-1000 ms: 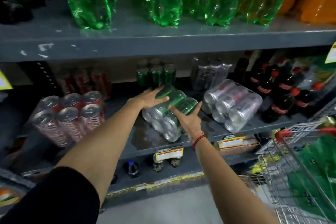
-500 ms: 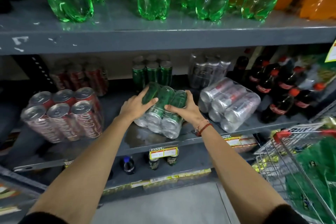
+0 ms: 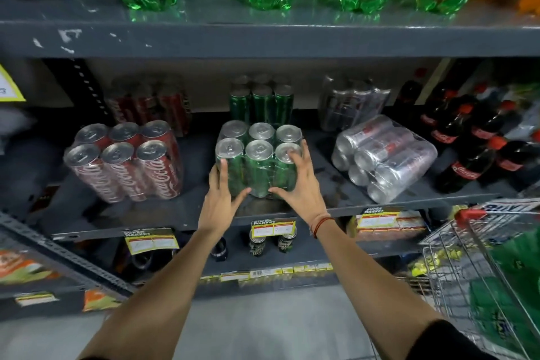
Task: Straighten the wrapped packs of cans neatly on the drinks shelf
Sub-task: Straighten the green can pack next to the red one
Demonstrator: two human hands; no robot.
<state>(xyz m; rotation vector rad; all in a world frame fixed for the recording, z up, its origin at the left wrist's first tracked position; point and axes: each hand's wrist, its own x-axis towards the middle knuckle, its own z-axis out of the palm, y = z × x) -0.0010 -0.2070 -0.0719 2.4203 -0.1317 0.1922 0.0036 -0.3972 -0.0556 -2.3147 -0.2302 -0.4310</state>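
A shrink-wrapped pack of green cans (image 3: 258,166) stands upright at the middle of the grey drinks shelf (image 3: 330,199), tops up. My left hand (image 3: 220,199) grips its left side and my right hand (image 3: 301,184) its right side, both thumbs across the lower front. To the left stands a red cola can pack (image 3: 125,161), upright and leaning a little. To the right a silver can pack (image 3: 385,155) lies on its side, turned at an angle.
Behind stand further red (image 3: 152,102), green (image 3: 261,102) and silver (image 3: 353,102) packs. Cola bottles (image 3: 467,140) fill the shelf's right end. The upper shelf (image 3: 263,38) with green bottles overhangs. A wire cart (image 3: 482,257) stands at the lower right.
The green pack, lying on its side a second ago, has been tipped upright between both hands. My hands have shifted from its top to its sides.
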